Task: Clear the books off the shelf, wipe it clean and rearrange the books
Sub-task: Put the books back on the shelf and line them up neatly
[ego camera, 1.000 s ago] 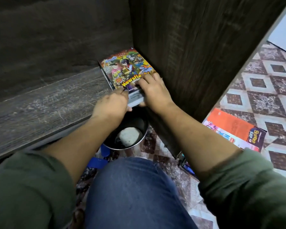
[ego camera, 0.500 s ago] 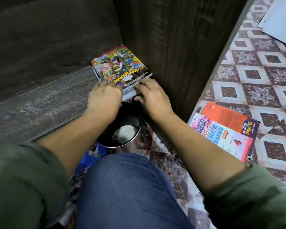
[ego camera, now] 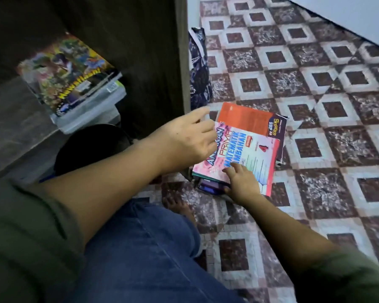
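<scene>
A colourful comic (ego camera: 70, 77) lies on top of a small stack in the right corner of the dark wooden shelf (ego camera: 20, 119). On the tiled floor to the right of the shelf's side panel (ego camera: 151, 51) lies another stack: a pink maths book (ego camera: 245, 154) on an orange book (ego camera: 245, 119), with a purple one just showing beneath. My left hand (ego camera: 184, 138) hovers over the pink book's far left corner, fingers relaxed. My right hand (ego camera: 243, 184) holds the stack's near edge, fingers on the pink cover and thumb against the side.
A black bowl (ego camera: 92, 147) stands on the floor below the shelf edge, partly hidden by my left arm. A dark patterned bag (ego camera: 198, 68) leans beside the side panel. My knee in blue jeans and a bare foot (ego camera: 177, 206) fill the foreground. Patterned tiles stretch to the right.
Both hands have left the comic stack on the shelf and moved right to the books on the floor. The view has swung right with them.
</scene>
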Demonstrator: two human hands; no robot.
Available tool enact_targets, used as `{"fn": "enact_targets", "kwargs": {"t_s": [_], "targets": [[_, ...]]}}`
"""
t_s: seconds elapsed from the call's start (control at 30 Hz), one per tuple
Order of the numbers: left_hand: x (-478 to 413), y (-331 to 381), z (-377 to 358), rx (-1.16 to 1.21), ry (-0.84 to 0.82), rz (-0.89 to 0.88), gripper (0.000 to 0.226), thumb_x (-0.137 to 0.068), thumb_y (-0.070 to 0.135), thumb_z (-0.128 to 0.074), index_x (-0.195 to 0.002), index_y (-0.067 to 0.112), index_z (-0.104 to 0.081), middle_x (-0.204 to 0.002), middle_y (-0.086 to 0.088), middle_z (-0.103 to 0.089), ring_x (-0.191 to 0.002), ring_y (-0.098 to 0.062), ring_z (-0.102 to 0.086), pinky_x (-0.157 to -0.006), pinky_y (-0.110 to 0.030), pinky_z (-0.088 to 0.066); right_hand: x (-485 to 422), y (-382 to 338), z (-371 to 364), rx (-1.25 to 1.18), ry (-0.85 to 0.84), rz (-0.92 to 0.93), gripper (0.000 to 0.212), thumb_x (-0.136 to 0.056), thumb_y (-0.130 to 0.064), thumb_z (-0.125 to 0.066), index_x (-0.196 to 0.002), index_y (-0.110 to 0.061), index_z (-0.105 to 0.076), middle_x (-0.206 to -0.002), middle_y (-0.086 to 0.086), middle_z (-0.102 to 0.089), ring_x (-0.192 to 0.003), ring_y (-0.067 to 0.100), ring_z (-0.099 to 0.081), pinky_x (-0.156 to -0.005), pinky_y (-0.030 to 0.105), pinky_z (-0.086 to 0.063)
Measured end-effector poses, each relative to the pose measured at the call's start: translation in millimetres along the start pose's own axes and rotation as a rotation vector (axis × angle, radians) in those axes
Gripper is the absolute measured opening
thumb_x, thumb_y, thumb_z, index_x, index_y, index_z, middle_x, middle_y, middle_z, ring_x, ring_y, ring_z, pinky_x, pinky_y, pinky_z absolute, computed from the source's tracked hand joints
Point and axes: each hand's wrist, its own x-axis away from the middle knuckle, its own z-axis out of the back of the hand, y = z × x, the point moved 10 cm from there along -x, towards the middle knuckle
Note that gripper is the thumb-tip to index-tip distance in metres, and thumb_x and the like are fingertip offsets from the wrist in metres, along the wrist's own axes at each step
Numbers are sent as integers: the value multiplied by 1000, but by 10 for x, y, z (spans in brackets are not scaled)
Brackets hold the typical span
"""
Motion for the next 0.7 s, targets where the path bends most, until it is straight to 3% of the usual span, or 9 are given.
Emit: {"fn": "enact_targets", "kwargs": {"t_s": [0.07, 0.13, 0.23, 0.3, 0.37, 0.53, 0.6, 0.7], "targets": [[-63, 30, -329, -77, -171, 3, 35, -91, -6, -39, -68, 7, -61, -65, -9, -54, -65, -26, -54, -96, -48, -46, -88, 144, -103, 57, -45, -36, 78, -80, -38, -72, -145, -21, -32, -155, 12, -20, -142, 31, -21, -112, 39, -25], [-45, -23, -638, -137, -413, 72, 28, -88, 1, -45, -71, 12, -63, -65, -5, -58, -63, -23, -54, -84, -40, -40, -182, 244, -187, 85, -107, -52, 92, -80, -40, -73, -150, -24, -16, -159, 12, -5, -147, 32, -6, -117, 42, -15], [20, 107, -901, -198, -639, 55, 28, -93, 8, -38, -103, 11, -64, -98, -5, -65, -94, -26, -55, -93, -38, -34, -291, 287, -274, 129, -180, -42, 108, -78, -47, -74, -154, -22, -1, -160, 16, 7, -148, 35, 2, -119, 44, -13], [-9, 122, -972, -196, -723, 72, 31, -96, 7, -34, -115, 7, -59, -112, -7, -62, -106, -27, -50, -99, -38, -32, -344, 283, -285, 177, -181, -32, 109, -77, -49, -74, -153, -19, -2, -159, 20, 3, -146, 38, -4, -117, 46, -22], [-75, 93, -966, -185, -752, 98, 31, -96, 7, -35, -114, 10, -60, -111, -4, -63, -105, -26, -50, -99, -36, -31, -369, 241, -270, 248, -176, -3, 101, -84, -46, -69, -153, -14, -3, -156, 25, -4, -144, 42, -11, -112, 48, -33], [-67, 38, -962, -159, -777, 145, 29, -96, 6, -36, -107, 12, -62, -107, -2, -64, -103, -25, -50, -96, -35, -31, -323, 74, -356, 385, -209, 129, 63, -104, -37, -31, -153, -7, -3, -155, 29, -14, -136, 53, -27, -86, 51, -54], [-62, 43, -949, -146, -771, 136, 28, -96, 7, -36, -106, 13, -62, -106, -1, -64, -102, -25, -51, -97, -35, -32, -335, 73, -287, 356, -199, 126, 59, -104, -38, -31, -151, -7, -13, -150, 28, -28, -128, 48, -42, -81, 47, -55], [-47, 57, -947, -149, -738, 125, 27, -96, 9, -38, -101, 17, -63, -102, 3, -64, -98, -23, -51, -94, -35, -33, -361, 119, -84, 260, -140, 143, 48, -96, -43, -43, -131, -10, -36, -124, 15, -52, -101, 34, -61, -74, 42, -55]]}}
